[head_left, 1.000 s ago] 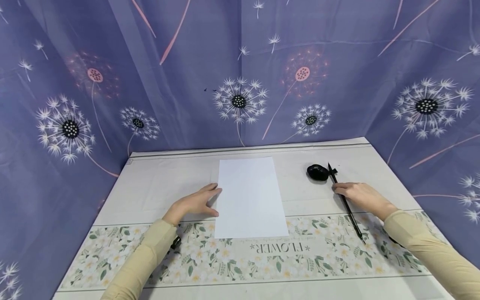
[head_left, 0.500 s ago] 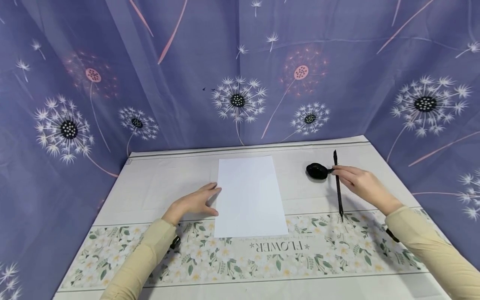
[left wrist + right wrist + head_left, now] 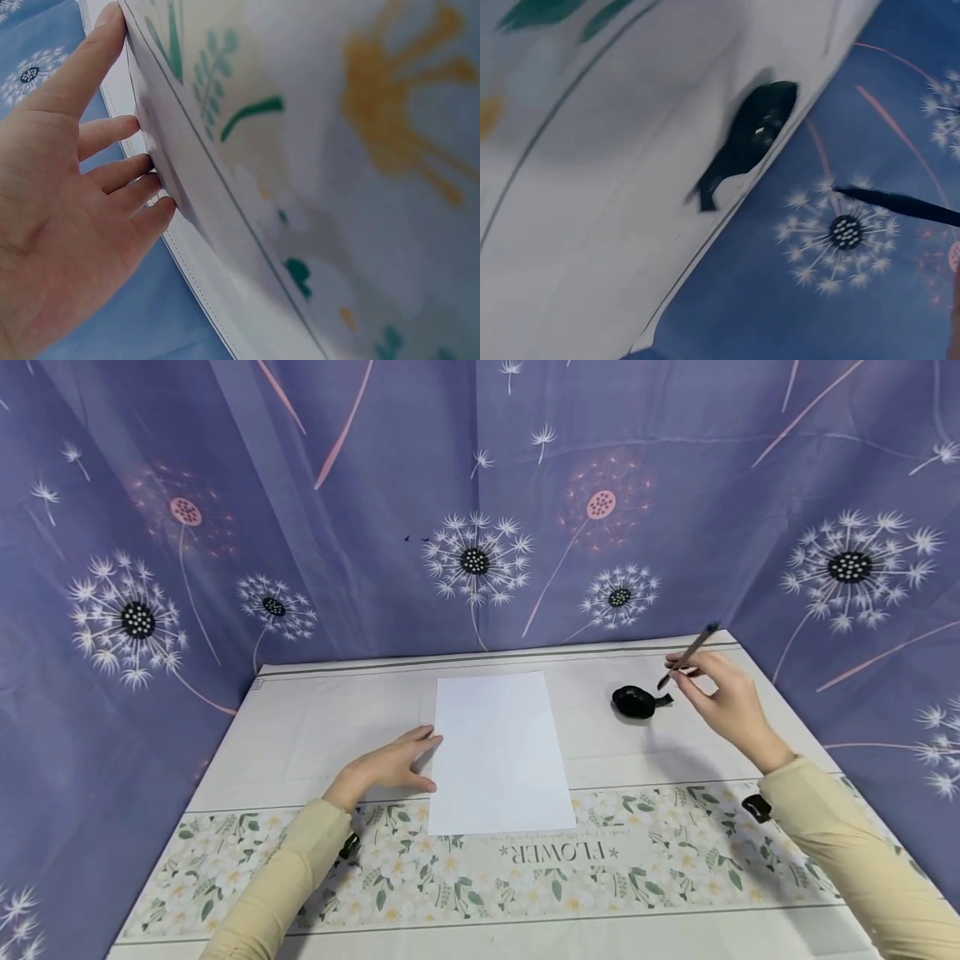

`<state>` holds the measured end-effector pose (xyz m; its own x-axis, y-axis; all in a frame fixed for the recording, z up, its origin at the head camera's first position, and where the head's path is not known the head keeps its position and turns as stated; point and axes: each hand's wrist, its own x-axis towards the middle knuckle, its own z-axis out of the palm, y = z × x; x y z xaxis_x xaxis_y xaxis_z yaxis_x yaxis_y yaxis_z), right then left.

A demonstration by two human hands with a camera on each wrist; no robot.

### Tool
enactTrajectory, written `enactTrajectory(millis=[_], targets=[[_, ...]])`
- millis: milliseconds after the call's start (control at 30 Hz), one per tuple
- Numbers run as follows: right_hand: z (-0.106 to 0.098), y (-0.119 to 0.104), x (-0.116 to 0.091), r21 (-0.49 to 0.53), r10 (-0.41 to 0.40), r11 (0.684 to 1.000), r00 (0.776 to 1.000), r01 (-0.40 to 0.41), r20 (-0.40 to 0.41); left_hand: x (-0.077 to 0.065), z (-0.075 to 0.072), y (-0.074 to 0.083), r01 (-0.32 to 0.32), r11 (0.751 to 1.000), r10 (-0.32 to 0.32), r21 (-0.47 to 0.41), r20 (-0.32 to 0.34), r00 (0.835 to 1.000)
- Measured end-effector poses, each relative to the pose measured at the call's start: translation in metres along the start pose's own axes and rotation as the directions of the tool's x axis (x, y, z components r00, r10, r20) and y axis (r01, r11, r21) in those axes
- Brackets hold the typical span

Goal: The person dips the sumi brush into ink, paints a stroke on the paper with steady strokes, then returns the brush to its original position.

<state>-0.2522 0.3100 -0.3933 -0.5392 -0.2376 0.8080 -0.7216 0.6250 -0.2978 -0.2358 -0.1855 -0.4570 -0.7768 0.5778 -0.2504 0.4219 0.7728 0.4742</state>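
Observation:
My right hand [image 3: 731, 706] pinches a slim black calligraphy brush [image 3: 690, 652] between thumb and fingers. The brush slants, its lower end pointing down toward the small black ink dish [image 3: 633, 702] and its other end up to the right. In the right wrist view the brush's pointed end [image 3: 900, 204] shows at the right, apart from the glossy dish [image 3: 761, 127] with its short side handle. My left hand [image 3: 386, 767] rests with spread fingers at the left edge of a blank white sheet of paper [image 3: 498, 756]. Its palm [image 3: 60, 202] and fingers show in the left wrist view.
A white tablecloth [image 3: 352, 718] with a floral band [image 3: 405, 877] along the near side covers the table. Purple dandelion-print curtains [image 3: 360, 527] stand behind it and at both sides. A black wrist camera [image 3: 757, 808] sits under the right sleeve.
The right hand has lifted the brush off the table and moved up and away. The brush has swung from near upright in view to slanting up-right. The left hand and paper stay put.

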Motion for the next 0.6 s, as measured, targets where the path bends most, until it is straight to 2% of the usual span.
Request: enactTrajectory(millis=[67,133,233,300,367,467,600], targets=[[0.003,-0.005,0.003,0.087,0.075,0.994,0.997,-0.073,-0.021,0.000,0.000,0.000,-0.002,1.000,0.002,0.001,-0.001,1.000],[0.004,-0.012,0.007,0.179,0.142,0.974,0.990,-0.137,-0.015,0.000,0.000,0.000,-0.003,1.000,0.003,0.001,-0.002,1.000],[0.007,-0.022,0.011,0.317,0.219,0.925,0.976,-0.210,0.007,0.000,0.001,0.000,-0.006,1.000,0.006,0.002,-0.005,1.000],[0.010,-0.021,0.012,0.374,0.253,0.895,0.967,-0.242,0.019,-0.001,0.001,0.000,-0.007,1.000,0.007,0.001,-0.005,1.000],[0.014,-0.017,0.012,0.404,0.276,0.876,0.961,-0.264,0.030,-0.001,0.001,0.000,-0.008,1.000,0.008,0.002,-0.006,1.000],[0.019,-0.010,0.012,0.411,0.300,0.864,0.953,-0.292,0.047,-0.001,0.002,-0.001,-0.006,1.000,0.006,0.000,-0.005,1.000],[0.020,-0.014,0.017,0.434,0.323,0.843,0.944,-0.318,0.066,0.001,0.002,-0.002,-0.004,1.000,0.004,0.004,-0.006,1.000]])
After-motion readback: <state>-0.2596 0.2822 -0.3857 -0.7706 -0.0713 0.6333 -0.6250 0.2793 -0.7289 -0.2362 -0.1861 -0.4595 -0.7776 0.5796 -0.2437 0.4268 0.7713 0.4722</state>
